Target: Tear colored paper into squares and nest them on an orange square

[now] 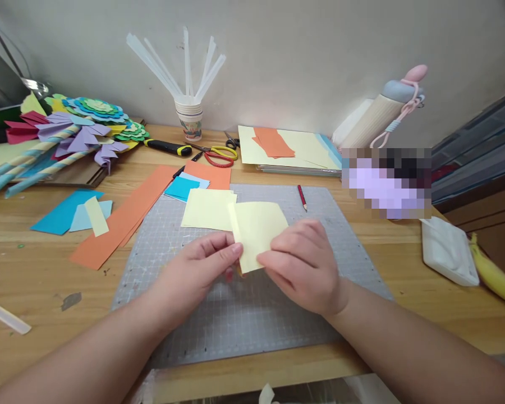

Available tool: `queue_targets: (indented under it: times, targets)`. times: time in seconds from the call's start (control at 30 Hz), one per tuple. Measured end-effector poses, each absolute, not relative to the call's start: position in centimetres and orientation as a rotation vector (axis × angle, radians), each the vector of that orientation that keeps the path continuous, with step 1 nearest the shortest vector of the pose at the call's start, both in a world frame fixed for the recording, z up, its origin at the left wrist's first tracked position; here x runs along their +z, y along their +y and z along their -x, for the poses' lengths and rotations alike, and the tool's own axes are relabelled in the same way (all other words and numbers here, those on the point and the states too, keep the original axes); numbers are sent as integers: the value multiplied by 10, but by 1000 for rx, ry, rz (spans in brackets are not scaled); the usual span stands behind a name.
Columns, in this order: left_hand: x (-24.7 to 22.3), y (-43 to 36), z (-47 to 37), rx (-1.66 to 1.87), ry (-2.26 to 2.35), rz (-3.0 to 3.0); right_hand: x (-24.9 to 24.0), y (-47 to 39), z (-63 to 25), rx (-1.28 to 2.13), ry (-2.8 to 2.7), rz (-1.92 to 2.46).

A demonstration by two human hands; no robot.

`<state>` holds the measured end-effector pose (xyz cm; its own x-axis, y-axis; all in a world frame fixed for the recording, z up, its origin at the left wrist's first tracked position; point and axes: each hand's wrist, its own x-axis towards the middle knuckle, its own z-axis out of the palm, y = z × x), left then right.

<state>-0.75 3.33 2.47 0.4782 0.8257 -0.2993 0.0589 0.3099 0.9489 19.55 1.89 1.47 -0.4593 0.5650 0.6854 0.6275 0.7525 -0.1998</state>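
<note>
Showing blue paper [63,213] left of the gray mat [252,320]; clamping the yellow paper [258,233] over the mat, left edge between thumb and fingers of the left hand [206,261], lower right in closed fingers of the right hand [309,266]; showing a banana [496,275] right of the mat.

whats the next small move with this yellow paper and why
Probably press along the left edge of the pale yellow paper with the left thumb: a narrow strip looks folded there, and the left hand already grips it while the right hand steadies the other side.
</note>
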Motion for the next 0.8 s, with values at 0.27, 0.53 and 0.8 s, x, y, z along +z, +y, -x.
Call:
queue_targets:
  times: [0.27,0.53,0.8]
  targets:
    - [35,35,18,370,994,-1378,15,22,-197,690,-1733,1021]
    - [31,39,17,782,1266,-1397,9,28,-188,1577,-1223,1221]
    - [27,38,14,713,1229,-1203,13,19,-182,1662,-1332,1206]
